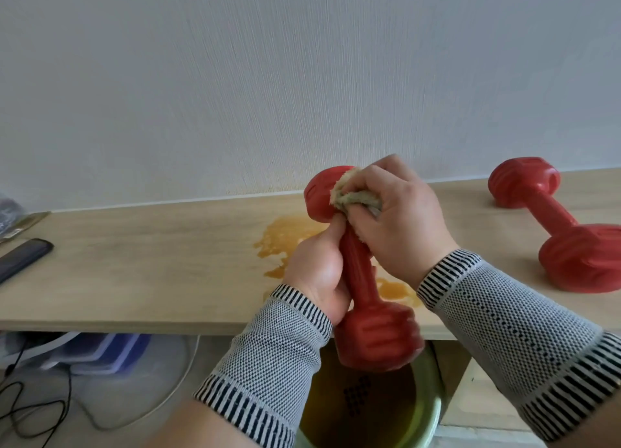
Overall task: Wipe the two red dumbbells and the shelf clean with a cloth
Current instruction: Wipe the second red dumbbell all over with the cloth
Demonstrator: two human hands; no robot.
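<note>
While the fingers of the right hand curl round a bunched beige cloth and press it against the upper head of a red dumbbell, the left hand grips that dumbbell's handle, thumb lying up along the bar. This dumbbell is held tilted, nearly upright, above the front edge of the wooden shelf; its lower head hangs past the edge, over a green bucket holding yellowish liquid. Both wrists wear grey knitted sleeves with black-and-white striped cuffs. On the shelf, behind and under the hands, an orange-yellow spill spreads over the wood. The second red dumbbell lies on its side on the shelf, well apart to the right. At the shelf's far left lies a dark flat device. Below the shelf, on the floor, are black cables and blue-and-white stacked items too blurred to identify.
</note>
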